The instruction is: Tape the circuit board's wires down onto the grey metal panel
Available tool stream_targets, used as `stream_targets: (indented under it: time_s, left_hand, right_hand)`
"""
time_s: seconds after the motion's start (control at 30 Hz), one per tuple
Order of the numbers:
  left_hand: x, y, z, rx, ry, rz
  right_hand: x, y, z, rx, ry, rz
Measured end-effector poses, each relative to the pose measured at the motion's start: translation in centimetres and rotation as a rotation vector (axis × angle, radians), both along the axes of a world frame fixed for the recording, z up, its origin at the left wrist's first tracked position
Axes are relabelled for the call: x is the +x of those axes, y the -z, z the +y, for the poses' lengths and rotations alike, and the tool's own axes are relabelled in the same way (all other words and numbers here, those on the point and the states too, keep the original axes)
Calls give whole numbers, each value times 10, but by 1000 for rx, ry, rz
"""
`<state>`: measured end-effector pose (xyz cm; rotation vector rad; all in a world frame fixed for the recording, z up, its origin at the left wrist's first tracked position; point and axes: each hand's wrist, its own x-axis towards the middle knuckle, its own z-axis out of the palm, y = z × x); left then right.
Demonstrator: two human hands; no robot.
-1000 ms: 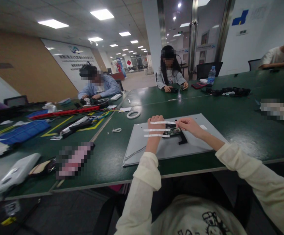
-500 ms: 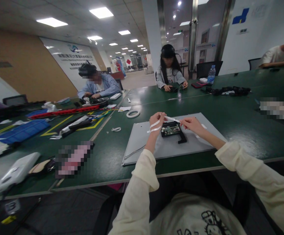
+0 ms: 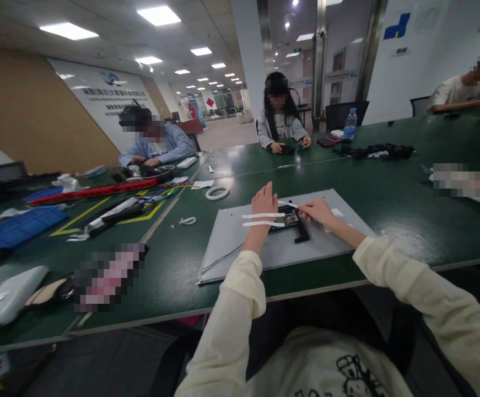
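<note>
A thin white strip (image 3: 288, 203), tape-like, runs between my two hands above a small black device (image 3: 290, 219) with its circuit board exposed. My right hand (image 3: 314, 212) pinches the strip's right end. Over the left part of the device is my left hand (image 3: 263, 201), raised, back toward me; its fingertips seem to hold the strip's other end, partly hidden. Two more white lengths (image 3: 260, 215) lie across my left wrist. Beneath everything is a flat grey panel (image 3: 223, 237); a black bracket arm (image 3: 301, 234) extends from the device toward me.
A white tape roll (image 3: 217, 192) and a small coiled white piece (image 3: 188, 220) lie left of the panel. A blue tray (image 3: 20, 226) is further left, and a wrench (image 3: 210, 169) lies beyond the roll. Two co-workers sit across the table; another person is at far right.
My left hand has turned more upright, its fingers rising. The white lengths at my left wrist have straightened and now reach right across the device. My right hand stays at the strip; the view shifted slightly.
</note>
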<state>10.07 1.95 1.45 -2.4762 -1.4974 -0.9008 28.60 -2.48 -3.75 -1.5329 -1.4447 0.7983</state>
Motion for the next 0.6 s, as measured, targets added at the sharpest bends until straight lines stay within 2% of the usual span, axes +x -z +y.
stream_targets:
  time_s: [0.13,0.33,0.47,0.6]
  left_hand:
    - [2,13,-1,-41,82,151]
    - [4,29,7,-268,193,203]
    - [5,33,8,-308,232,238]
    - [7,33,9,-319,216,275]
  right_hand:
    - [0,-4,-1,-80,23,38]
    - [-1,-6,-3,-107,29,33]
    - [0,-6,-2,-137,24,22]
    - [1,-7,-3,-132,1,-58]
